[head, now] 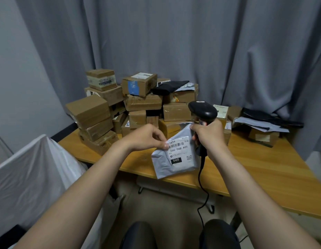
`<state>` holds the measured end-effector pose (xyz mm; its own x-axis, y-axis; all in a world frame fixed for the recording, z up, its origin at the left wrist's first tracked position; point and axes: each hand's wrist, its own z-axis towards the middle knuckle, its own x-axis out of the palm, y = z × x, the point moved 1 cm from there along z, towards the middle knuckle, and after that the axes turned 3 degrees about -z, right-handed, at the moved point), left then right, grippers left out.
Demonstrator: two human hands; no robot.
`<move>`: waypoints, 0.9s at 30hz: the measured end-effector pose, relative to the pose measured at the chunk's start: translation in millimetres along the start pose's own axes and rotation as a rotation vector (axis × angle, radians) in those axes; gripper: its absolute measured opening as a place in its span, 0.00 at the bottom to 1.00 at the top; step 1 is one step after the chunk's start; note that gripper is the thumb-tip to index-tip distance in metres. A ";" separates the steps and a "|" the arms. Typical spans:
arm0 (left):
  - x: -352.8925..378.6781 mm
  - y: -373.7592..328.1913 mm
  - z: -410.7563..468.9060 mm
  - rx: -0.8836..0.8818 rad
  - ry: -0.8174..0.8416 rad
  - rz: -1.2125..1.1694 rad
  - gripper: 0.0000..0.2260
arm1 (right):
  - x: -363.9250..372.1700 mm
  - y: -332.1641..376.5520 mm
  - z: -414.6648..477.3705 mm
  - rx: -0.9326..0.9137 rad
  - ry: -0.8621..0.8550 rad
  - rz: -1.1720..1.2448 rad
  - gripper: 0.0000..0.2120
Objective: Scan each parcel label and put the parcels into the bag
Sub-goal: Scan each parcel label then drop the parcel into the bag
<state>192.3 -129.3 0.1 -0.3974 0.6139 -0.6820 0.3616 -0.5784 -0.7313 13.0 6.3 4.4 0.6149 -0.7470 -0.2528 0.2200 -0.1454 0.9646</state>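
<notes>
Holding a grey mailer [174, 164] over the near edge of the desk [264, 168], label [179, 151] facing me, I'm at the scanning step. My left hand [147, 136] pinches its edge beside the barcode [176, 145]. My right hand [209, 132] is wrapped round the scanner [203, 109] handle and seems to catch the mailer's top corner too. Next, I judge, the scanner head must turn onto the barcode, and then the mailer goes into the white bag [30, 168] on my left.

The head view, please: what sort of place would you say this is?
Probably a makeshift parcel-sorting corner: cardboard parcels heaped on a wooden table, a barcode scanner in the right hand.
</notes>
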 end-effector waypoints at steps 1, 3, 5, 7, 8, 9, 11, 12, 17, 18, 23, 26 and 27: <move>1.4 2.0 -0.2 -0.010 0.000 0.051 0.01 | -0.5 -0.4 0.3 -0.002 0.004 0.002 0.04; 2.4 5.8 1.0 -0.029 -0.044 0.073 0.04 | -1.3 -2.2 1.6 -0.017 0.016 -0.002 0.03; 0.9 7.3 3.1 -0.052 -0.107 0.029 0.06 | -2.4 -4.2 2.3 -0.043 0.025 0.007 0.02; -3.3 8.4 5.3 -0.084 -0.178 0.009 0.08 | -3.0 -7.3 2.8 -0.088 0.011 0.013 0.04; -5.5 9.4 6.3 -0.100 -0.217 0.008 0.08 | -3.3 -8.5 2.3 -0.112 -0.002 -0.007 0.05; -7.6 10.8 7.2 -0.118 -0.253 0.003 0.07 | -3.4 -9.7 1.3 -0.129 -0.004 -0.031 0.06; -10.9 15.7 9.0 -0.158 -0.298 -0.009 0.08 | -2.9 -11.3 -4.6 -0.121 0.071 -0.036 0.05; -12.2 18.4 9.5 -0.177 -0.309 -0.011 0.09 | -2.3 -11.9 -8.0 -0.106 0.129 -0.028 0.06; -18.3 35.9 9.3 -0.258 -0.446 -0.013 0.09 | 2.4 -10.6 -20.2 -0.028 0.364 -0.020 0.13; -19.4 39.6 9.0 -0.271 -0.470 -0.006 0.09 | 4.3 -10.4 -20.9 -0.018 0.394 -0.037 0.13; -25.8 55.0 9.7 -0.308 -0.563 -0.052 0.08 | 10.1 -12.0 -21.1 0.005 0.459 -0.063 0.14; -25.6 58.0 10.8 -0.321 -0.617 -0.081 0.08 | 12.3 -13.7 -20.9 0.018 0.482 -0.071 0.17; -24.9 58.3 11.1 -0.325 -0.629 -0.085 0.08 | 12.7 -14.0 -20.9 0.020 0.486 -0.071 0.17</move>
<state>213.9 -184.3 -25.4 -0.8115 0.1671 -0.5599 0.5014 -0.2928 -0.8141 33.5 12.5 -13.9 0.8824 -0.3462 -0.3187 0.2621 -0.2010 0.9439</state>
